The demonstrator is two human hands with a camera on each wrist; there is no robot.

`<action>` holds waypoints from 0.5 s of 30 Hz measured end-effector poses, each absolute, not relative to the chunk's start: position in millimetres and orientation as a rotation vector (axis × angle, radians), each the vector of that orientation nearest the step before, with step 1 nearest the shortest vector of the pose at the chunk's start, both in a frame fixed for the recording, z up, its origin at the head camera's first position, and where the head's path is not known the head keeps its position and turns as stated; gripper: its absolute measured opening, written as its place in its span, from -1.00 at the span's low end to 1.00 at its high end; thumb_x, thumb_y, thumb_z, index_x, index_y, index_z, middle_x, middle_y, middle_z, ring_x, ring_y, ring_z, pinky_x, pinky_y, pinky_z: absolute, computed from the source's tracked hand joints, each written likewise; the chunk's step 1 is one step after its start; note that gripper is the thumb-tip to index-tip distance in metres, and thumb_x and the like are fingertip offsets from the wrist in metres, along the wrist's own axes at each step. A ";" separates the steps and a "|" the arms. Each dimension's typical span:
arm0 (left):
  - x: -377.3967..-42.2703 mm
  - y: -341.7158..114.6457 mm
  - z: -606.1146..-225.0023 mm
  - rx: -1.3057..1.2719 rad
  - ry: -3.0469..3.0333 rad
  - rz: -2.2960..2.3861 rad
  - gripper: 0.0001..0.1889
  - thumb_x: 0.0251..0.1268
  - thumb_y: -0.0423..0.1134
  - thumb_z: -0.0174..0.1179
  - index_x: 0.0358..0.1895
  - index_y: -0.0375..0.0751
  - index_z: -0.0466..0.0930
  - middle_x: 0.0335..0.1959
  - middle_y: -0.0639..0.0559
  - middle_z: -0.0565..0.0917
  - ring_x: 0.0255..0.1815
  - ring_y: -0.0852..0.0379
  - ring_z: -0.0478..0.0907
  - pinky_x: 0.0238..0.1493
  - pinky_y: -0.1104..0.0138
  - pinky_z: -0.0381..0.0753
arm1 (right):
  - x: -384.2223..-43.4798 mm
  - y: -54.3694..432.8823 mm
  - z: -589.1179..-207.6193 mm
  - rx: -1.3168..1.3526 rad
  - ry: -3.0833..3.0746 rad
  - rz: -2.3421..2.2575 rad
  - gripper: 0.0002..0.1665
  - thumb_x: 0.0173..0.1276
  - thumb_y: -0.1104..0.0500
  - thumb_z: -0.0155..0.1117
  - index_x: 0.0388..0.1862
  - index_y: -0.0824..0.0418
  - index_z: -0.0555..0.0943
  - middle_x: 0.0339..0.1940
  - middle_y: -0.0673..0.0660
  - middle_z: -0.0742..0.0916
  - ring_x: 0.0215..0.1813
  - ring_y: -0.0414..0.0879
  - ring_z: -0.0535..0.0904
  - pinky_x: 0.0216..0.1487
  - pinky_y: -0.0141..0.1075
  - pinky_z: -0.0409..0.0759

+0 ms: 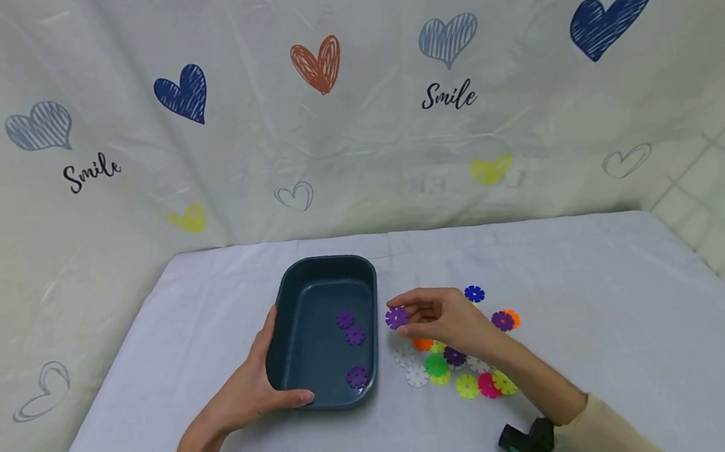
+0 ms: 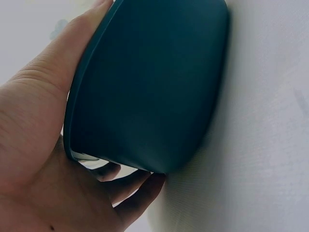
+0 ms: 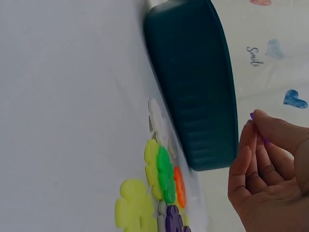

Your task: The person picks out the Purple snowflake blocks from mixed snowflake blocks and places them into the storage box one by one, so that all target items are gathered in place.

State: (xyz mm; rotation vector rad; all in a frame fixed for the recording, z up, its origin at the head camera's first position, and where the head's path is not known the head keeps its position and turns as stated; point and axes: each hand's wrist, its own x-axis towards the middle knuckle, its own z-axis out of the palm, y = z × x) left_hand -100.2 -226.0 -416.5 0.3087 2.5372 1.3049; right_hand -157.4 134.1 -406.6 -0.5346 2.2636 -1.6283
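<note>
A dark teal tray (image 1: 304,337) stands on the table with several purple snowflake discs (image 1: 357,377) lying in its right part. My left hand (image 1: 253,387) grips the tray at its near left corner, thumb over the front rim and fingers along the left side. In the left wrist view, the fingers reach round the tray's outer wall (image 2: 149,87). Just right of the tray, my right hand (image 1: 447,317) pinches a purple snowflake disc (image 1: 396,317) between thumb and fingertips. The right wrist view shows only slivers of that disc, raised near rim height.
Under and around my right hand lies a loose pile of discs, among them a green disc (image 1: 436,365), a pink disc (image 1: 489,386) and white ones. A blue disc (image 1: 474,294) lies at the back. A curtain (image 1: 380,142) printed with hearts hangs behind the white-covered table (image 1: 614,316).
</note>
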 end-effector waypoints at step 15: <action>-100.1 -226.2 -416.7 0.306 2.532 1.314 0.49 0.01 -0.01 0.63 0.69 0.29 -0.57 0.77 -0.15 -0.33 0.73 -0.36 -0.17 0.48 -0.44 0.15 | -159.2 117.7 -405.6 -0.590 2.202 -1.677 -0.52 0.36 0.16 0.51 0.25 0.16 0.70 -0.05 0.20 0.76 -0.08 0.00 0.69 -0.07 -0.44 0.72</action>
